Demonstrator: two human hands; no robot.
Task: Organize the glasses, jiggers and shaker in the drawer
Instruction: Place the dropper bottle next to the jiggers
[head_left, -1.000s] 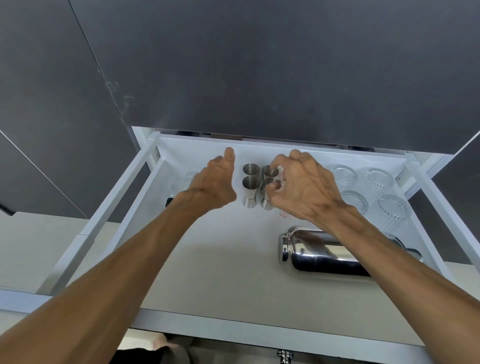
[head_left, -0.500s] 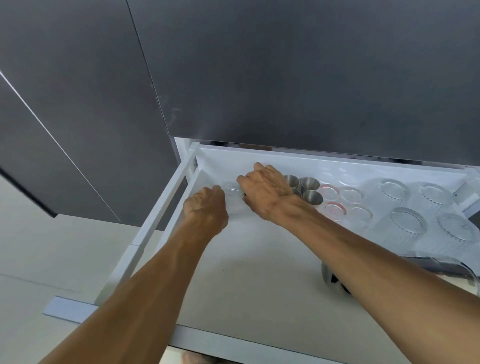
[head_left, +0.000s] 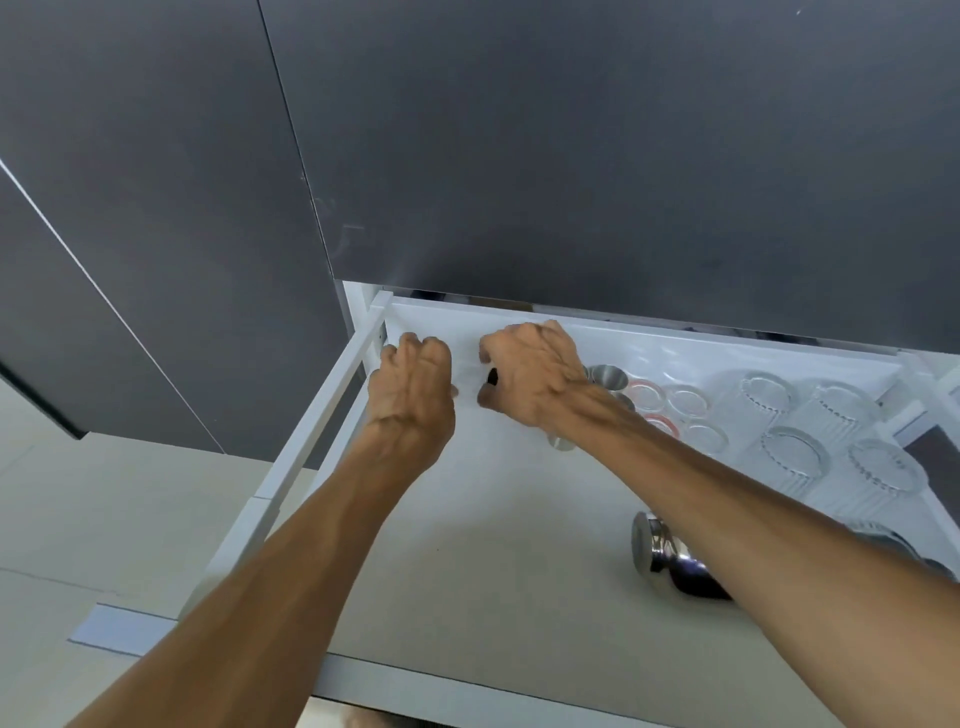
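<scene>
The white drawer (head_left: 322, 431) is pulled out below me. Both my hands are at its far left corner. My left hand (head_left: 415, 400) has its fingers curled, fingertips against a faint small clear glass (head_left: 467, 376). My right hand (head_left: 530, 384) pinches that glass from the right, with something small and dark showing between thumb and forefinger. Steel jiggers (head_left: 608, 375) stand just behind my right wrist, partly hidden. Small clear glasses (head_left: 685, 402), some red-rimmed, sit beside them. Ribbed tumblers (head_left: 766, 397) fill the right side. The steel shaker (head_left: 670, 561) lies on its side under my right forearm.
Dark cabinet fronts (head_left: 571, 156) hang over the drawer's back edge. The drawer's left rail runs close beside my left hand. The beige drawer mat (head_left: 467, 545) lies bare between my arms. Pale floor (head_left: 104, 519) is at the left.
Both hands left the jiggers and moved left to the far left corner, closing around the small clear glass there. My view swung left as well.
</scene>
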